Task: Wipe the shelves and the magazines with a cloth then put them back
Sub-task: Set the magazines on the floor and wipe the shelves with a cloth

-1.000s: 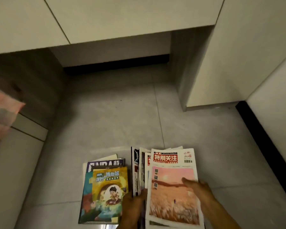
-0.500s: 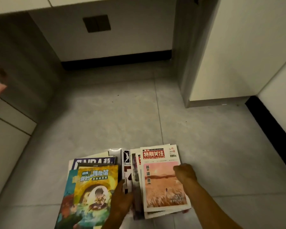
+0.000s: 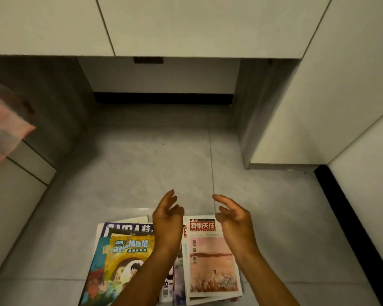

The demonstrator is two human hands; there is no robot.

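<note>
Two heaps of magazines lie on the grey tiled floor at the bottom of the view. The left heap (image 3: 119, 257) has a yellow cartoon cover on top. The right heap (image 3: 210, 261) shows a pink field cover with a red title. My left hand (image 3: 167, 219) and my right hand (image 3: 234, 217) hover above the heaps, lifted off them, fingers relaxed and spread, holding nothing. A pink and grey striped cloth (image 3: 2, 133) hangs at the left edge, on the low cabinet there.
An open recess (image 3: 161, 85) under the white cabinets lies straight ahead, with a dark baseboard at its back. A white cabinet block (image 3: 307, 120) stands to the right. A black skirting strip (image 3: 352, 219) runs along the right wall. Bare floor tiles (image 3: 155, 164) stretch between heaps and recess.
Both hands have let go of the right heap of magazines and risen above it, fingers opening. The view has tilted up a little.
</note>
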